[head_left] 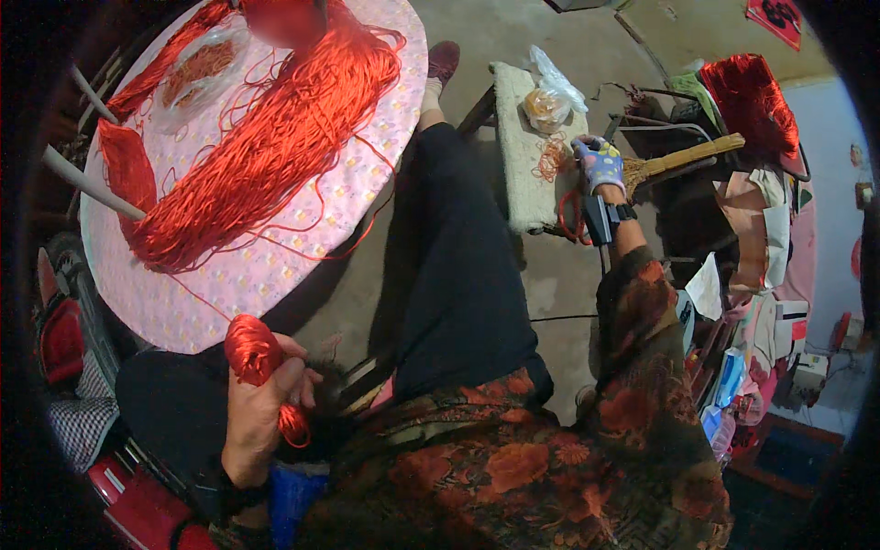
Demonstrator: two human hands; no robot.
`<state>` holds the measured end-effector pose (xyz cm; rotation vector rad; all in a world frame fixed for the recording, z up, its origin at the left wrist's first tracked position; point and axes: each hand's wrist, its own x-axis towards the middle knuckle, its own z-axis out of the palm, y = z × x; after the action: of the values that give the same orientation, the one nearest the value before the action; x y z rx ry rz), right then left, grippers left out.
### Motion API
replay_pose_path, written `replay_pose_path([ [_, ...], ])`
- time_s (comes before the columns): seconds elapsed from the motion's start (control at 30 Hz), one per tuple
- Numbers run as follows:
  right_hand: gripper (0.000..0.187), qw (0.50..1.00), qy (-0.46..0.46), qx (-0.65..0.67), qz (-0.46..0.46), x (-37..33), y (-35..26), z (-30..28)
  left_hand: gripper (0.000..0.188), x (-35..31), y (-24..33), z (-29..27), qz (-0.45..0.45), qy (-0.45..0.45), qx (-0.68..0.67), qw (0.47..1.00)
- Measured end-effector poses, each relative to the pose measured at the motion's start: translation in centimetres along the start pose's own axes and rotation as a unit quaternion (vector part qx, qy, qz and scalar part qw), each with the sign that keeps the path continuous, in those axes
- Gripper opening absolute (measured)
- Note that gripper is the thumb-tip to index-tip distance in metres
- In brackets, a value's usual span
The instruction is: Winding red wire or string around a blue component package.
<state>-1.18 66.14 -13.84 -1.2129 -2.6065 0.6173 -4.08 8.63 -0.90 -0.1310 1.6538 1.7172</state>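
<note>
The red cord bundle (252, 350) is in the left hand (261, 403), just off the near edge of the pink table (156, 298). That hand is curled snugly around it. Its fat end points to the table; its long way slants through the hand, thin end away from the table. Right of the table, the right hand (600, 165) is by a pale bench (518, 183) and red loop (572, 218); I cannot tell if it grips anything. Far right of the table, a red paper (777, 18) has black writing.
</note>
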Motion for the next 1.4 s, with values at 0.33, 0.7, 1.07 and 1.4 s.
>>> replay_pose_path([
  [0.33, 0.045, 0.991, 0.022, -0.132, 0.007, 3.4, 0.1, 1.4, 0.016, 0.1, -0.3, -0.2, 0.007, 0.008, -0.035, 0.999],
  [0.7, 0.034, 0.966, -0.090, 0.217, 0.106, -1.6, -2.2, -2.1, 0.012, -0.7, -0.1, -0.3, 0.019, 0.002, -0.012, 1.000],
  [1.07, 0.049, 0.981, -0.082, -0.174, -0.003, 1.7, -3.6, 0.9, 0.014, -0.7, -0.5, -0.9, 0.016, 0.015, -0.032, 0.999],
  [1.4, 0.038, 0.990, -0.007, 0.140, 0.012, 3.8, 2.8, -0.9, 0.013, -0.3, 0.5, 0.0, 0.006, -0.001, -0.035, 0.999],
])
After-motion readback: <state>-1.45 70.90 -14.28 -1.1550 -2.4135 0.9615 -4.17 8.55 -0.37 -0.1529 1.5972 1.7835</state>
